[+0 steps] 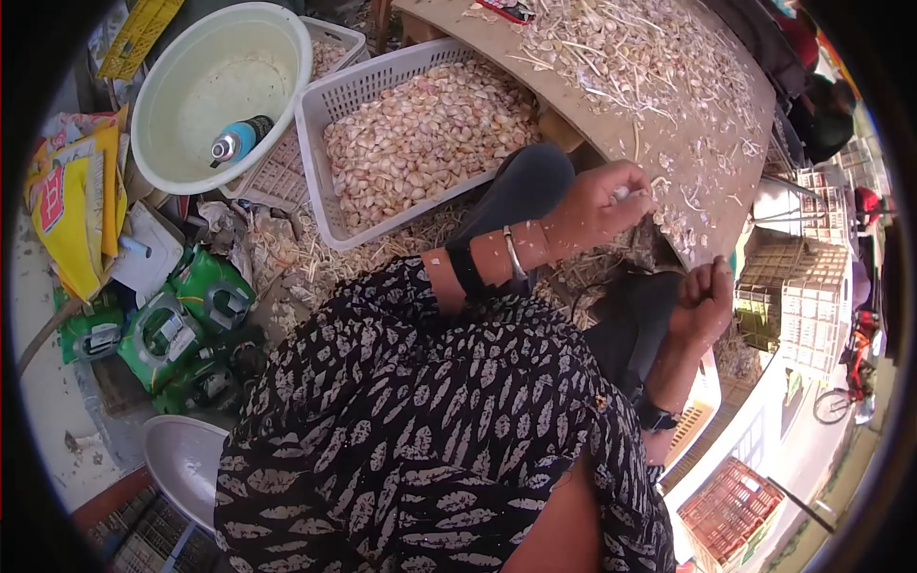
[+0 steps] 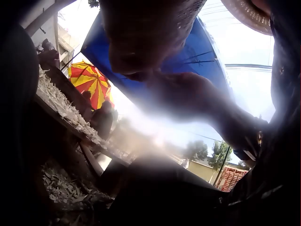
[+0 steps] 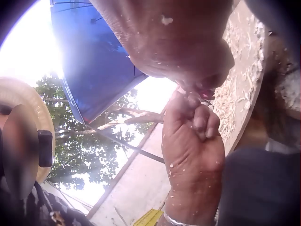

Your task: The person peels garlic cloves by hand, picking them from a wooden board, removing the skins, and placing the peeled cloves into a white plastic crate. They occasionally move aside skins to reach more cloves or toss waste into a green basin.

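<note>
In front of the body my left hand [image 1: 611, 201], with a silver bracelet, holds a small whitish garlic clove [image 1: 621, 194] in curled fingers. Pale flecks of skin stick to that hand and wrist. My right hand [image 1: 702, 301], with a dark watch, is to its right, its fingers bent inward. I cannot tell whether anything lies between them. Both wrist views show the fingertips of the two hands close together; the near hand [image 3: 174, 42] overlaps the left hand there. A board [image 1: 688, 215] strewn with garlic peels and stalks reaches just beyond both hands.
A grey crate [image 1: 312, 143] full of garlic cloves stands on the left. Behind it, a pale green basin [image 1: 164, 95] contains a blue bottle [image 1: 244, 140]. Green packages [image 1: 158, 334] and yellow bags [image 1: 72, 210] lie farther left. Several crates [image 1: 812, 296] stand on the right.
</note>
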Demonstrator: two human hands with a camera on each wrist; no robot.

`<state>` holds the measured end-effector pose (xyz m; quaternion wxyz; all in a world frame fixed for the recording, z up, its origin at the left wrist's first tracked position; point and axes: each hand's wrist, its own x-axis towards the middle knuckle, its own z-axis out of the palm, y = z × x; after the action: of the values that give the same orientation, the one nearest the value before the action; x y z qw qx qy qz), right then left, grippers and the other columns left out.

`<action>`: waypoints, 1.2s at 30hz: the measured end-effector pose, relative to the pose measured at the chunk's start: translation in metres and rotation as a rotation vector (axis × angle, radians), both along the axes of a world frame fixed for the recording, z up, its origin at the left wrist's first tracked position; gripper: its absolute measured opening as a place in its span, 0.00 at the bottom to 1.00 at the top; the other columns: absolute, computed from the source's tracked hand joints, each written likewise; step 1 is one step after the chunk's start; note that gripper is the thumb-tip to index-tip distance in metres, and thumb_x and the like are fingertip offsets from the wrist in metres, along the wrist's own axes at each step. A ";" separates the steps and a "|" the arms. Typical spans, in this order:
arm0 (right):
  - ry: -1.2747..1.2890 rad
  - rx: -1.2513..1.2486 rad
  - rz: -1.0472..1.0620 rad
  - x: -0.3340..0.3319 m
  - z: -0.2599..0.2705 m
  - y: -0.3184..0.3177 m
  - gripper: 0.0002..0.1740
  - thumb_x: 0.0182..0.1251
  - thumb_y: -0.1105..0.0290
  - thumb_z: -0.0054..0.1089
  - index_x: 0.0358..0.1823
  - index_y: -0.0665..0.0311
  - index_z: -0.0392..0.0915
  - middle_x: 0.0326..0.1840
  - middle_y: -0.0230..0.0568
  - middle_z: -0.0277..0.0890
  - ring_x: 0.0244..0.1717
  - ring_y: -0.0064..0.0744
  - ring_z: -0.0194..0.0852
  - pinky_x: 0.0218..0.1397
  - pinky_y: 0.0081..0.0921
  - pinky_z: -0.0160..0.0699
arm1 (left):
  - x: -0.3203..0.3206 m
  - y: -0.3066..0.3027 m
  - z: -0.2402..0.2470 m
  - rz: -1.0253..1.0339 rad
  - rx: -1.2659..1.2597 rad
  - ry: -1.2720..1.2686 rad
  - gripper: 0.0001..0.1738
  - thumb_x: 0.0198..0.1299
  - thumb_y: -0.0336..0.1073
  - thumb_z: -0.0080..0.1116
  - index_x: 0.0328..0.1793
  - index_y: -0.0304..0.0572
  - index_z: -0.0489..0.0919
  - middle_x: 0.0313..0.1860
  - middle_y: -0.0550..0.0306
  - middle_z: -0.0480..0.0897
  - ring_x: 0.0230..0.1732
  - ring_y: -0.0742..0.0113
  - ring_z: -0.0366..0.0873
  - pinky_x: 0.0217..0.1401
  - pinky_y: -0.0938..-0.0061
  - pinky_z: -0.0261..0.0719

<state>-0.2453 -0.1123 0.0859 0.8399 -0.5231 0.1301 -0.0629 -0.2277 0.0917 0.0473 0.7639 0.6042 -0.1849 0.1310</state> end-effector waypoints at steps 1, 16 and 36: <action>-0.062 -0.011 -0.096 -0.002 0.004 -0.033 0.09 0.69 0.67 0.47 0.29 0.58 0.65 0.16 0.23 0.48 0.14 0.13 0.41 0.15 0.15 0.38 | -0.003 0.027 0.010 -0.074 -0.220 0.243 0.05 0.61 0.31 0.53 0.42 0.39 0.73 0.29 0.60 0.76 0.23 0.79 0.67 0.23 0.82 0.66; 0.394 -0.778 -0.645 -0.050 -0.094 -0.327 0.11 0.63 0.78 0.52 0.44 0.69 0.80 0.29 0.34 0.78 0.25 0.19 0.73 0.27 0.12 0.71 | 0.120 0.209 -0.028 0.624 0.792 0.320 0.11 0.56 0.32 0.58 0.43 0.33 0.81 0.33 0.59 0.82 0.31 0.75 0.77 0.37 0.80 0.75; -0.422 -1.604 0.288 0.459 -0.084 -0.077 0.11 0.55 0.68 0.54 0.34 0.67 0.81 0.34 0.53 0.79 0.33 0.48 0.79 0.39 0.35 0.78 | 0.303 -0.077 0.006 -0.329 -0.408 0.686 0.08 0.61 0.27 0.52 0.46 0.35 0.75 0.39 0.55 0.79 0.38 0.68 0.78 0.41 0.75 0.79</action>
<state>0.2138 -0.1890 0.0014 0.2200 -0.9502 -0.1818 -0.1251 0.0748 0.0150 0.0535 0.8956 0.4120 0.0157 -0.1670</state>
